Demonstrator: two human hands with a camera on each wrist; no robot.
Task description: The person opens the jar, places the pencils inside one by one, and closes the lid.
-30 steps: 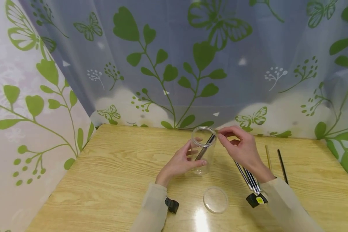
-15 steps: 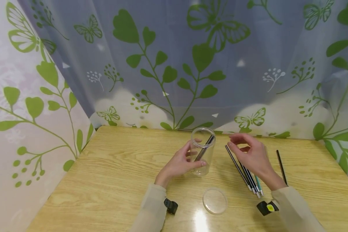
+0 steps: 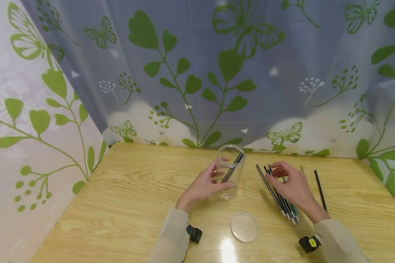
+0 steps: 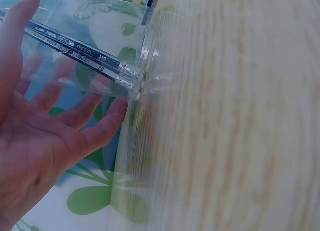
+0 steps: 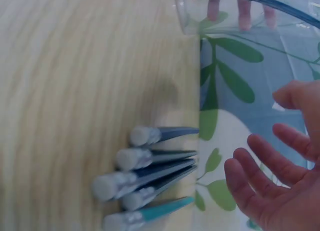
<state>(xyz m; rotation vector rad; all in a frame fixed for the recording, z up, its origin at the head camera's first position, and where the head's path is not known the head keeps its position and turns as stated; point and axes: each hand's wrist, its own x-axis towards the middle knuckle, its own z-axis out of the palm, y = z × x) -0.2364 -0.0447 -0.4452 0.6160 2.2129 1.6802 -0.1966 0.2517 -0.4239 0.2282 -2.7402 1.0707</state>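
Observation:
My left hand [image 3: 200, 187] holds a clear plastic jar [image 3: 237, 177] upright on the table, thumb in front and fingers behind. Inside the jar, dark pencils [image 4: 75, 52] lean with their ferrule ends down; two show in the left wrist view. My right hand [image 3: 291, 187] hovers over a loose bunch of pencils [image 3: 272, 195], to the right of the jar. In the right wrist view its thumb and fingers stand apart with nothing between them. Most of the bunch is dark, and one pencil is teal [image 5: 167, 209]. Their eraser ends point toward me.
A round clear lid [image 3: 244, 228] lies flat in front of the jar. Right of the right hand lie a single black pencil [image 3: 320, 190] and a yellowish pencil [image 3: 302, 169], partly hidden. A patterned curtain [image 3: 171, 120] hangs along the table's back edge.
My right hand has moved from beside the jar's rim to the right and down, over the pencil bunch. The left hand and the jar have stayed in place.

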